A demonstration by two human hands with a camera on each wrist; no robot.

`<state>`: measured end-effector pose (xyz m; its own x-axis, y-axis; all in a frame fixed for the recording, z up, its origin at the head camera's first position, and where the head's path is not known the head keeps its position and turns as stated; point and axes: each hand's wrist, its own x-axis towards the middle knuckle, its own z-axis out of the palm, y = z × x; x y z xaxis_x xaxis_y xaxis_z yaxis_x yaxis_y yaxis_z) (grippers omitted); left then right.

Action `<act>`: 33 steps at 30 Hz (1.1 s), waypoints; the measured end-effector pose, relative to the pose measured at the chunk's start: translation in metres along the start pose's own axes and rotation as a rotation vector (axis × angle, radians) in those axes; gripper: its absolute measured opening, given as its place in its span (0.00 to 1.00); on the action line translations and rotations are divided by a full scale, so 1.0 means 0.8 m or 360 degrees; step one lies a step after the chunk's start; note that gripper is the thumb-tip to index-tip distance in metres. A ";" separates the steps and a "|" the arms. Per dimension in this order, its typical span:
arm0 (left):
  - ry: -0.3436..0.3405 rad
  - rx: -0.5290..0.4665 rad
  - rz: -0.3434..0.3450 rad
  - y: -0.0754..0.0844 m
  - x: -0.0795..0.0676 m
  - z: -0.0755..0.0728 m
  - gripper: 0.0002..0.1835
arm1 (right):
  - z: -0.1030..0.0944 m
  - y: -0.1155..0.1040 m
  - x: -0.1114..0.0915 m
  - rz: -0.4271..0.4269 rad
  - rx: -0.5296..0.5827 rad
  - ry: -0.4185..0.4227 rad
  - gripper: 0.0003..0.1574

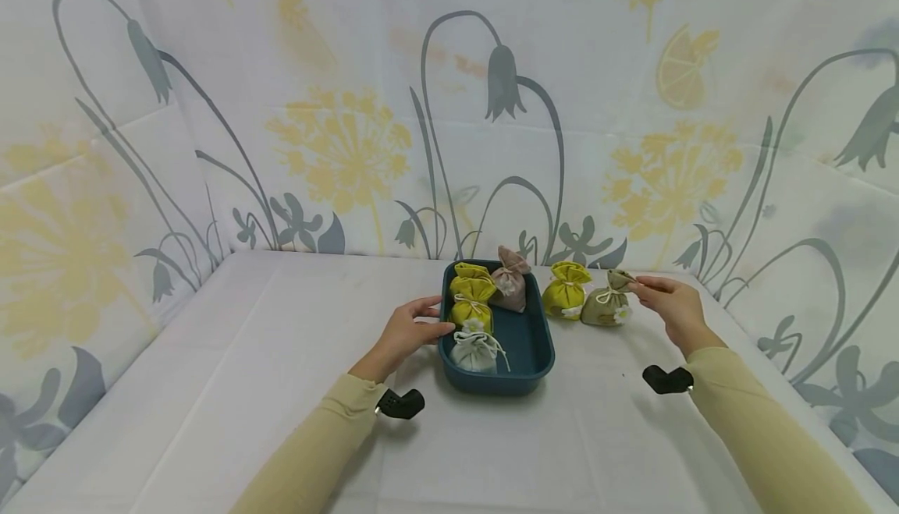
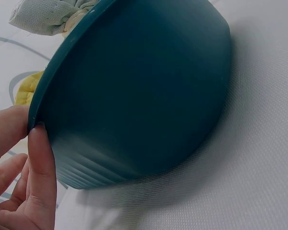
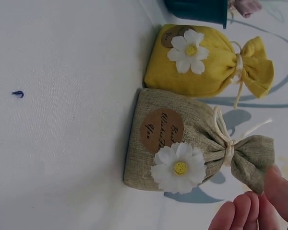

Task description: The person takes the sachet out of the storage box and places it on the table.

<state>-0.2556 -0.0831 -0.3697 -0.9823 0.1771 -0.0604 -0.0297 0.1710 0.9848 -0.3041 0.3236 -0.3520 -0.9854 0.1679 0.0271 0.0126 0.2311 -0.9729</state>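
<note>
The left hand (image 1: 410,331) is clamped on the left rim of the blue-green tray (image 1: 492,383), thumb and forefinger pinching the edge. The tray rests on the white table cover (image 1: 281,358), near the centre of the head view. The right hand (image 1: 670,307) is clamped on the olive-grey pouch (image 1: 602,310): thumb and forefinger pinch the gathered fabric at its top, above the cord tie (image 3: 229,152). This pouch stands upright on the table cover, to the right of the tray and outside it. Its front carries a white artificial flower (image 3: 179,167) with a yellow centre and a round brown label (image 3: 156,125), partly covered by the flower. A yellow pouch (image 1: 564,299) of similar form stands just beside it, between the olive-grey pouch and the tray. The tray contains four pouches: a rear yellow pouch (image 1: 463,271) and a front yellow pouch (image 1: 472,311) along the left side, a pale grey pouch (image 1: 473,353) at the front left, and a pinkish-grey pouch (image 1: 511,289) at the rear right, its top projecting above the rim. A printed floral backdrop (image 1: 344,147) stands behind the table.
</note>
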 end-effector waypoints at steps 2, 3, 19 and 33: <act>0.0004 0.0002 0.0000 0.000 0.000 0.000 0.32 | -0.001 0.000 -0.003 -0.0001 0.0024 0.0015 0.22; 0.0005 0.0003 0.0002 0.000 0.000 0.000 0.32 | -0.001 0.000 -0.004 0.0000 0.0038 0.0021 0.18; -0.0001 -0.0001 0.0013 0.001 -0.002 0.000 0.32 | 0.001 0.001 -0.017 -0.0062 0.0203 -0.0012 0.04; 0.0004 0.0005 0.0000 0.004 -0.003 0.000 0.32 | 0.022 -0.010 -0.023 -0.0156 0.0240 -0.0138 0.21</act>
<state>-0.2533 -0.0827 -0.3662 -0.9828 0.1748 -0.0597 -0.0289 0.1737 0.9844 -0.2890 0.3019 -0.3488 -0.9917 0.0672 0.1101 -0.1035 0.0948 -0.9901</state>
